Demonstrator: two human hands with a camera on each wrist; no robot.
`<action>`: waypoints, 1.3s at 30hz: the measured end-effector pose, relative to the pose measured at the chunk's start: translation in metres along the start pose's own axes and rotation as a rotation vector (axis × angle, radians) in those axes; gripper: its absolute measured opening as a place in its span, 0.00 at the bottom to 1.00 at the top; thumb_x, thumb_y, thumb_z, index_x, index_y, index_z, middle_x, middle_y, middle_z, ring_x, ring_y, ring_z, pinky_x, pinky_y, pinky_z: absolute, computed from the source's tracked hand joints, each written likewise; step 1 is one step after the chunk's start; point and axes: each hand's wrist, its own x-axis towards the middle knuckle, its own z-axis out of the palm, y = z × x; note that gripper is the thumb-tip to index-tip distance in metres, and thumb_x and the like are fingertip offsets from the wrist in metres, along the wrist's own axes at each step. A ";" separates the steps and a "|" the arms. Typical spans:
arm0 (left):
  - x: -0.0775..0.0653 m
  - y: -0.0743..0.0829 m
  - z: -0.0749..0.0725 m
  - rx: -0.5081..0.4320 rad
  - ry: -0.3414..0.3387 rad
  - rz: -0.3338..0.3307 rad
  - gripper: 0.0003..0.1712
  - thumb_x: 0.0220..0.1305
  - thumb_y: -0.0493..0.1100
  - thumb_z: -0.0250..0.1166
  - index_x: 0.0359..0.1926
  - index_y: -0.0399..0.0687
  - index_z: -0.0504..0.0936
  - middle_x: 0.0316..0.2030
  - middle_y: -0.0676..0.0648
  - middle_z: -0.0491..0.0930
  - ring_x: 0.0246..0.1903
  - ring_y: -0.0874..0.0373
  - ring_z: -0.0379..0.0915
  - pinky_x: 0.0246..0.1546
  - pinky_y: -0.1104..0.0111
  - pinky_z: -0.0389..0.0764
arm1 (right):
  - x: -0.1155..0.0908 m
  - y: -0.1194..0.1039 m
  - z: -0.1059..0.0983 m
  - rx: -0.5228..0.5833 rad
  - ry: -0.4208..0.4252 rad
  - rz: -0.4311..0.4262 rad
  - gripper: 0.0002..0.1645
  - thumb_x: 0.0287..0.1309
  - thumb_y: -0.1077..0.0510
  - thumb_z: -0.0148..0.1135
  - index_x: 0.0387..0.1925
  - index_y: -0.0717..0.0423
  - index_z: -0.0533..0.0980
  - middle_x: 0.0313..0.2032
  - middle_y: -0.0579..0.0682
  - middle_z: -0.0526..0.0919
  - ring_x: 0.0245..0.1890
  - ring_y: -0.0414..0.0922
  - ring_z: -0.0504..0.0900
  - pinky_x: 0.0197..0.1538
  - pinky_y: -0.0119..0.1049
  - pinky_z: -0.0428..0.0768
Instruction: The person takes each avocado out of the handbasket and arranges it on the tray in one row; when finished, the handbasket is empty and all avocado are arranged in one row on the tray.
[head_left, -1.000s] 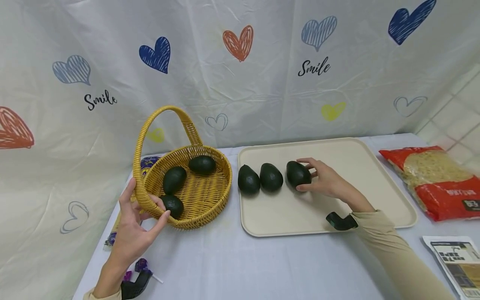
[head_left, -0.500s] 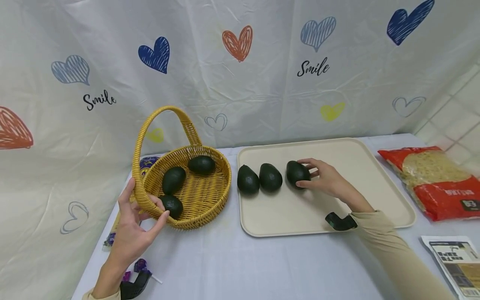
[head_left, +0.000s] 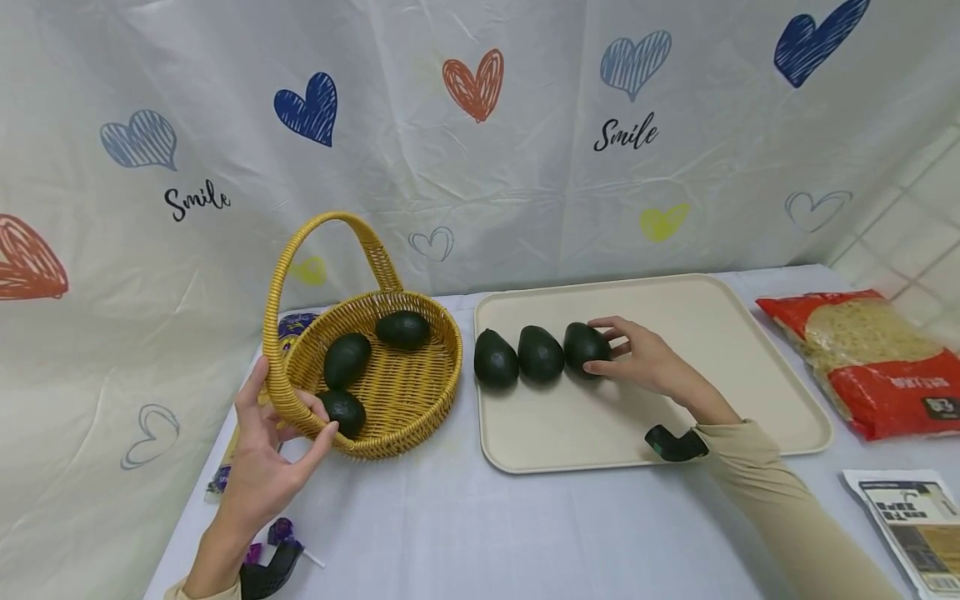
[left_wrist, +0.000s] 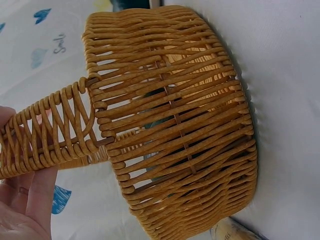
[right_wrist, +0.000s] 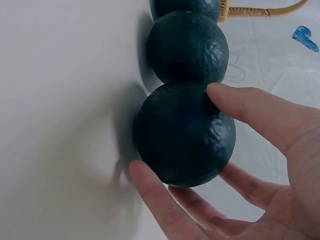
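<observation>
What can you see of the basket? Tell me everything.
The basket is round, open and golden-yellow, woven from what looks like wicker, with one tall arched handle. It sits upright on the white table, left of the tray and apart from it, containing three dark green avocados. The left grip holds the handle near its closer end.

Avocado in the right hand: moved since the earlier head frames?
Yes. Against the tray, the avocado in the right hand has shifted left, toward the middle avocado, closing most or all of the gap.
</observation>
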 end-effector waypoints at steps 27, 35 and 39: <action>0.000 0.001 -0.001 0.015 0.004 -0.011 0.74 0.37 0.11 0.73 0.80 0.35 0.37 0.39 0.55 0.77 0.39 0.67 0.77 0.41 0.81 0.82 | 0.000 -0.017 -0.020 -0.068 -0.010 -0.039 0.51 0.62 0.51 0.76 0.77 0.61 0.59 0.67 0.72 0.67 0.66 0.70 0.71 0.65 0.63 0.75; 0.000 0.000 -0.001 0.002 0.012 -0.009 0.73 0.38 0.11 0.73 0.80 0.35 0.39 0.39 0.53 0.78 0.38 0.67 0.77 0.39 0.80 0.83 | 0.021 -0.075 -0.025 -0.089 -0.008 -0.206 0.45 0.63 0.57 0.75 0.75 0.64 0.63 0.68 0.68 0.69 0.67 0.67 0.71 0.67 0.63 0.73; 0.001 0.001 0.001 -0.009 0.016 -0.013 0.73 0.39 0.12 0.73 0.81 0.36 0.39 0.38 0.53 0.78 0.37 0.67 0.78 0.38 0.80 0.83 | 0.037 -0.111 -0.011 -0.092 -0.030 -0.307 0.40 0.62 0.61 0.74 0.71 0.64 0.68 0.68 0.65 0.71 0.66 0.65 0.73 0.66 0.61 0.76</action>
